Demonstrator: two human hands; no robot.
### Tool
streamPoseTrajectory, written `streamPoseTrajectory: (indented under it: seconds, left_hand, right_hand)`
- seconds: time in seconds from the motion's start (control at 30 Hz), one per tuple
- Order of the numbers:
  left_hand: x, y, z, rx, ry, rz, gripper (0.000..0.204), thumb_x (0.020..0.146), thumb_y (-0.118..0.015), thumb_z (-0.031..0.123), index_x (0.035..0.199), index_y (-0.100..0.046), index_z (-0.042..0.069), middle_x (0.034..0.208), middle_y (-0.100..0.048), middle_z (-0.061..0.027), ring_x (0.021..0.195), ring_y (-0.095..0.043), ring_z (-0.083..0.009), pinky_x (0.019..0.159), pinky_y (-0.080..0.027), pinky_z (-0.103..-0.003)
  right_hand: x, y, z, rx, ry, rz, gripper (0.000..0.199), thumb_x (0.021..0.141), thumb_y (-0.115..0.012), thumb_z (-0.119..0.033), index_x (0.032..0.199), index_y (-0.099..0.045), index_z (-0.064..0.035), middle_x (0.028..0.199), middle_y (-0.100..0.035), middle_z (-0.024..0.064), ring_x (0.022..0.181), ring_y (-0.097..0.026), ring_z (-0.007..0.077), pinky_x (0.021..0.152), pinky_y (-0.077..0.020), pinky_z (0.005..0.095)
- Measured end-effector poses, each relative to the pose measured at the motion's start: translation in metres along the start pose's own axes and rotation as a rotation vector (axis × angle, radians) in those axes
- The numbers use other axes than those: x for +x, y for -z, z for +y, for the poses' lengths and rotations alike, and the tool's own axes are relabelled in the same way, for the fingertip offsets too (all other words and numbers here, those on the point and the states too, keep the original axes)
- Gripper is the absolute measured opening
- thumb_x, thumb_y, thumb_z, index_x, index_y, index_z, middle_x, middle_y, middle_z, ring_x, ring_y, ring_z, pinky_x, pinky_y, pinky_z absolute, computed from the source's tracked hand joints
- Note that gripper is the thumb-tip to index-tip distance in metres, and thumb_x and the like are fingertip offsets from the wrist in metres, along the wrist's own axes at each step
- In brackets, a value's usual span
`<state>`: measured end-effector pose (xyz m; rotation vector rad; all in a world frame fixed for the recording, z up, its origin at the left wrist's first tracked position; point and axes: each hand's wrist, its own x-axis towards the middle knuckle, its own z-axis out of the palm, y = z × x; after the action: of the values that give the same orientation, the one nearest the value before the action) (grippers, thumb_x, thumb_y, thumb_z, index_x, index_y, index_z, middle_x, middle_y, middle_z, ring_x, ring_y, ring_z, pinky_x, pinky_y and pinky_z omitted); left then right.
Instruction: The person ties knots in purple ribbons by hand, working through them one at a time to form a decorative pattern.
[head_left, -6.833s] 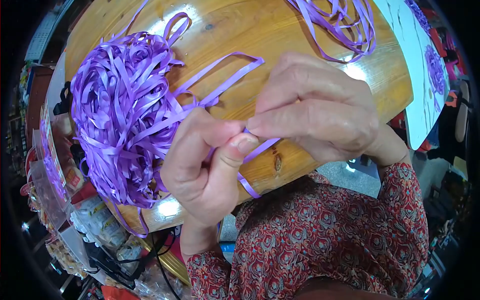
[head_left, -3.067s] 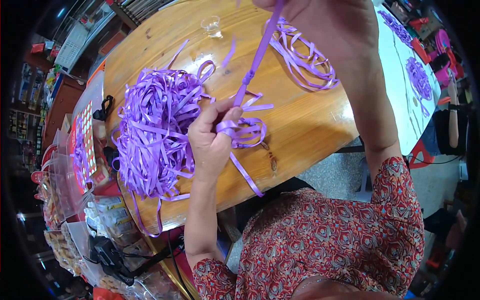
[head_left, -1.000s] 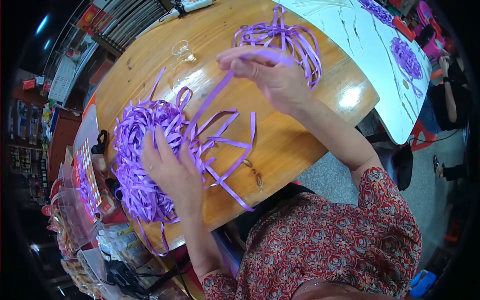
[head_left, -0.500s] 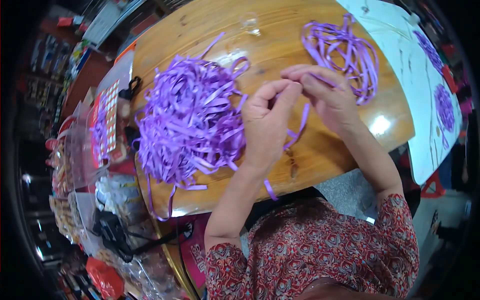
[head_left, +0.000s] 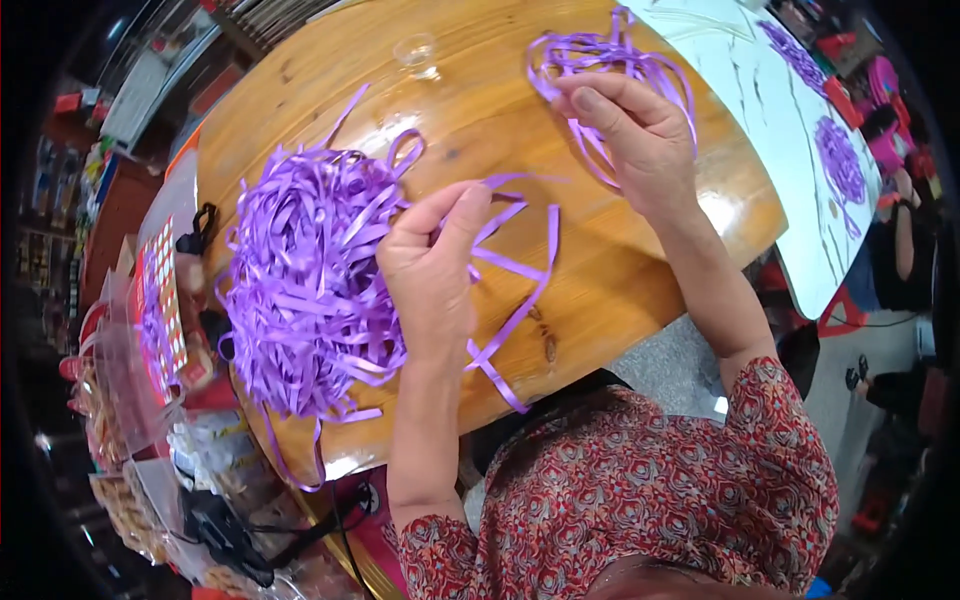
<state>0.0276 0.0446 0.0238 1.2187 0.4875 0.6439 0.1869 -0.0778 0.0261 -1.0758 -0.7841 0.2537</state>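
A large tangled heap of purple ribbon (head_left: 310, 270) lies on the left of the wooden table. Just right of that heap, my left hand (head_left: 432, 260) pinches a purple ribbon (head_left: 520, 178) between thumb and forefinger. Its thin end sticks out to the right, and more ribbon lengths trail below the hand across the wood. My right hand (head_left: 645, 150) is raised farther right, thumb and forefinger pressed together. Whether anything is in that pinch I cannot make out. Behind it lies a looser bundle of looped purple ribbon (head_left: 675, 78), partly covered by the hand.
A small clear cup (head_left: 415, 55) stands toward the table's far side. On the right, a white marbled table (head_left: 745, 95) bears more purple ribbon bundles (head_left: 838, 160). Clear plastic bags (head_left: 215, 445) and a black strapped item (head_left: 222, 535) crowd the left. Another person's arm (head_left: 903, 235) shows far right.
My hands were together in front of me; now they are apart, the left lower and leftward, the right farther up. A ribbon end now shows at my left fingertips. The whole view has shifted.
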Motion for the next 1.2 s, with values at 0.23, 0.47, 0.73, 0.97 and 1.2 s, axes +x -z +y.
streamPoseTrajectory:
  seconds: [0.23,0.47,0.73,0.97,1.2]
  left_hand:
    - [-0.002,-0.002,0.0,-0.031,0.012,0.004,0.014,0.082,-0.07,0.008,0.093,-0.069,0.0,0.081,-0.067,-0.0014,0.066,-0.055,-0.0033,0.056,-0.041,-0.016]
    - [-0.003,-0.006,-0.003,0.135,-0.077,0.029,0.011,0.083,-0.068,0.005,0.092,-0.069,-0.001,0.08,-0.066,-0.0011,0.072,-0.058,-0.0056,0.065,-0.044,-0.018]
    - [-0.001,-0.009,-0.009,0.507,-0.491,0.007,0.009,0.081,-0.069,0.005,0.089,-0.069,0.0,0.071,-0.061,-0.0021,0.06,-0.05,-0.0064,0.053,-0.038,-0.021]
    - [-0.001,-0.01,-0.008,0.754,-0.721,0.062,0.01,0.079,-0.07,0.003,0.089,-0.07,0.002,0.064,-0.053,-0.0021,0.054,-0.042,-0.0078,0.046,-0.031,-0.023]
    - [-0.004,-0.009,-0.003,0.706,-0.515,0.016,0.009,0.078,-0.071,0.002,0.087,-0.07,0.002,0.064,-0.051,0.0016,0.055,-0.038,-0.0046,0.048,-0.028,-0.021]
  right_hand:
    - [-0.009,-0.009,-0.022,-0.707,0.476,-0.308,0.027,0.08,-0.068,-0.008,0.106,-0.065,-0.0017,0.097,-0.065,0.009,0.088,-0.061,0.0184,0.077,-0.0464,0.0271]
    - [-0.02,-0.012,-0.017,-0.697,0.427,-0.396,0.03,0.076,-0.071,-0.01,0.105,-0.067,-0.0036,0.079,-0.064,0.0081,0.07,-0.06,0.0199,0.061,-0.0452,0.0291]
    - [-0.022,-0.017,-0.015,-0.493,0.276,-0.377,0.028,0.081,-0.066,-0.008,0.108,-0.065,-0.0031,0.089,-0.068,0.0099,0.078,-0.064,0.018,0.066,-0.0485,0.0268]
    - [-0.03,-0.014,-0.014,-0.511,0.18,-0.341,0.021,0.081,-0.066,-0.007,0.101,-0.068,-0.0056,0.079,-0.065,0.0077,0.071,-0.062,0.0174,0.061,-0.0467,0.0263]
    - [-0.031,0.004,-0.002,-0.747,0.289,-0.348,0.016,0.078,-0.069,-0.008,0.094,-0.07,-0.0066,0.074,-0.062,0.0056,0.068,-0.059,0.0183,0.06,-0.0454,0.0281]
